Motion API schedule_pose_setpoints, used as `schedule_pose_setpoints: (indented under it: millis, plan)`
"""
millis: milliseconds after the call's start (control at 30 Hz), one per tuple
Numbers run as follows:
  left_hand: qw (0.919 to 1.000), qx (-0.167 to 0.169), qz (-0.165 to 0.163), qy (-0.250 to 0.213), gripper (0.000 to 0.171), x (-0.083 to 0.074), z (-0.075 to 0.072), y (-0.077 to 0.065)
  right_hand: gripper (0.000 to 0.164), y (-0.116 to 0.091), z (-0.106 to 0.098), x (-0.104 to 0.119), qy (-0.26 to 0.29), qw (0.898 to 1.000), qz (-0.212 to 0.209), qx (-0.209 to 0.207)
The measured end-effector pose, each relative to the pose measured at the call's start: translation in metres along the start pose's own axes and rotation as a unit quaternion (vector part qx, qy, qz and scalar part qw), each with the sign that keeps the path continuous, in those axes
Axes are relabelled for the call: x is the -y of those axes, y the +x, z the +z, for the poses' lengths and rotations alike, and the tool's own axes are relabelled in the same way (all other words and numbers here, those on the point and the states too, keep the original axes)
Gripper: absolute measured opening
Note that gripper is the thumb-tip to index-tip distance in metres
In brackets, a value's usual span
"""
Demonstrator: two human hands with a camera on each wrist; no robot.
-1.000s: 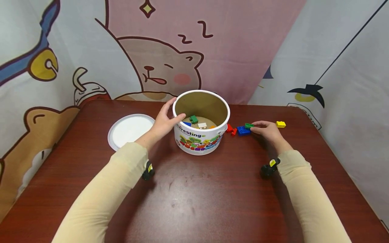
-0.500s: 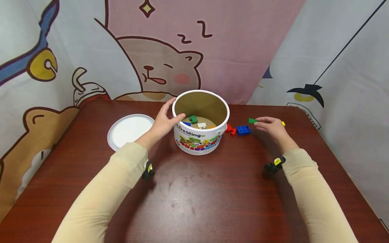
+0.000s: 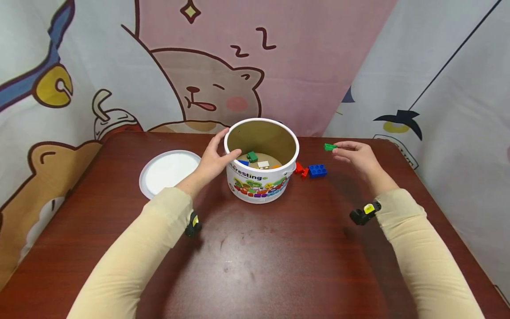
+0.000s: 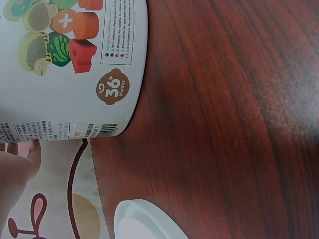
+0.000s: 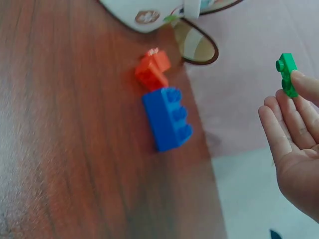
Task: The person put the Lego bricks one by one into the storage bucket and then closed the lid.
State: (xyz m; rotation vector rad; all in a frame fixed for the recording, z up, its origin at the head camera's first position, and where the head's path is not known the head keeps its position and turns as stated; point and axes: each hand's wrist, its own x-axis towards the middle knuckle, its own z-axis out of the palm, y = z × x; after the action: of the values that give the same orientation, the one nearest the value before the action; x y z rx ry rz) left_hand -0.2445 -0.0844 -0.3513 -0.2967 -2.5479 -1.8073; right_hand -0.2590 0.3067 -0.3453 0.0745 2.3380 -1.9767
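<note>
My right hand [image 3: 358, 160] pinches a small green toy brick [image 3: 329, 147] between thumb and fingertips, raised above the far right of the table. In the right wrist view the green brick [image 5: 287, 74] shows its studs, with the other fingers stretched out below. On the left, my left hand [image 3: 210, 165] grips the side of a white bucket [image 3: 258, 195], its thumb at the front rim and its fingers along the far-left side. Inside the bucket lie a green brick [image 3: 252, 157], a white brick [image 3: 263, 165] and pieces of blue and orange.
A blue brick [image 3: 317, 171] and red pieces [image 3: 301, 170] lie on the table [image 3: 279, 257] just right of the bucket. The round white lid [image 3: 168, 173] lies flat to its left, partly behind the left forearm. A printed cloth [image 3: 311, 66] hangs behind the table.
My right hand has picked up the green brick from beside the blue one and raised it, moving slightly right. The yellow brick at far right is now hidden. The left hand stays on the bucket.
</note>
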Motion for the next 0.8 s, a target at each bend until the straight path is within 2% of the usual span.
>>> schedule_pose_setpoints:
  millis: [200,400,633,800]
  plan:
    - [0.9999,-0.007,0.01,-0.005,0.072,0.002,0.001,0.002,0.006,-0.004,0.009,0.02,-0.002,1.0,-0.004,0.011]
    - [0.9998,-0.008,0.017,-0.005,0.073,0.004,0.001,0.004,0.009,-0.006,0.02,0.038,0.048,0.998,-0.014,0.035]
    - [0.9999,-0.006,0.008,0.001,0.072,0.002,0.001,0.002,0.008,-0.009,0.037,0.06,0.027,0.999,-0.021,0.042]
    - [0.9999,-0.007,0.007,0.003,0.072,0.003,0.001,0.002,0.005,-0.01,0.052,0.07,0.045,0.997,-0.036,0.056]
